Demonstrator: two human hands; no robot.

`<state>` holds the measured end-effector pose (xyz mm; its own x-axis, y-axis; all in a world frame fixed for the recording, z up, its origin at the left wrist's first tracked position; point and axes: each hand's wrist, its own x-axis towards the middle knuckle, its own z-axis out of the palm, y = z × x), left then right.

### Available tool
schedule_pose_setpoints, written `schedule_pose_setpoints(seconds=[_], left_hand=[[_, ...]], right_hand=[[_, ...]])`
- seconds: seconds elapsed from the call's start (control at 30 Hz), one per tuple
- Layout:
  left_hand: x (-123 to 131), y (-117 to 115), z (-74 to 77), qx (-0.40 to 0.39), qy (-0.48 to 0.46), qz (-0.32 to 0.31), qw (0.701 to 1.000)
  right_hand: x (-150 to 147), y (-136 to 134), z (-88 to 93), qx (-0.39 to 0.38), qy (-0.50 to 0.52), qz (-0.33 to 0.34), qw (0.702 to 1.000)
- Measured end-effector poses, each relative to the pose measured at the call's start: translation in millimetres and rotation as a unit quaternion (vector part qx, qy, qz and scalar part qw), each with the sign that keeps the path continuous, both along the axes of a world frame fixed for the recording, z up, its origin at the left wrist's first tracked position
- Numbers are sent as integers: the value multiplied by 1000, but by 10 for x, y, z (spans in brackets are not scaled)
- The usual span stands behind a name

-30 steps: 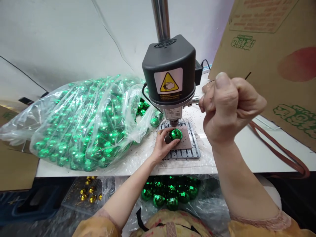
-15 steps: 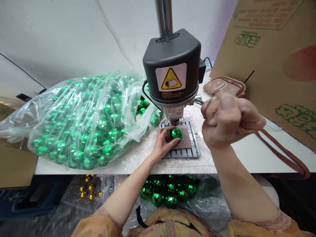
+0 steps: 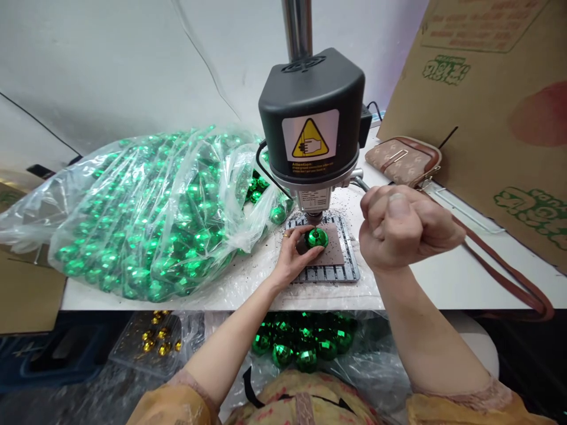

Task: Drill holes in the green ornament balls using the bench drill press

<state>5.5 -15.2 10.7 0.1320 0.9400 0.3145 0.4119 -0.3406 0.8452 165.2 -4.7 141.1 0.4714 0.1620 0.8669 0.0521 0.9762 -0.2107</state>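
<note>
Under the chuck of a black bench drill press (image 3: 312, 112), a shiny green mirror-faceted ball (image 3: 317, 238) sits on the slotted base plate (image 3: 349, 260). My left hand (image 3: 296, 254) grips the ball from its left side, thumb in front and fingers behind. The drill tip meets the top of the ball, though the exact contact is too small to make out. On the right, my right hand (image 3: 405, 227) is raised in a fist around the end of the drill's metal feed lever (image 3: 361, 182); its grip end is hidden inside the fingers.
A large clear bag of green balls (image 3: 146, 218) fills the table's left side. More green balls (image 3: 305, 345) lie in plastic below the front edge. At right are a patterned pouch (image 3: 401, 159) with a brown strap and a cardboard box (image 3: 496, 130). Gold balls (image 3: 162, 339) lie lower left.
My right fist has come slightly lower and a little left with the lever. My left hand keeps the ball in the same place under the drill.
</note>
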Motion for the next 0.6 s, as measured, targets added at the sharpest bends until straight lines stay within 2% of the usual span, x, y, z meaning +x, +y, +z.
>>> schedule_pose_setpoints(seconds=[0.13,0.3,0.4,0.47,0.6], left_hand=[[-4,2,-9,2,5,-1,1000],[-13,9,-21,8,3,-5,1000],[-11,14,-24,7,-1,-7,1000],[-1,14,-27,4,-1,-6,1000],[31,-24,-18,3,-15,14,1000]], right_hand=[[8,17,-16,11,-7,-3,1000],[36,27,-147,13,-14,-18,1000],[22,6,-155,-5,-8,-27,1000],[-2,-6,-58,-29,16,-29,999],[-36,17,293,-103,57,-9,993]])
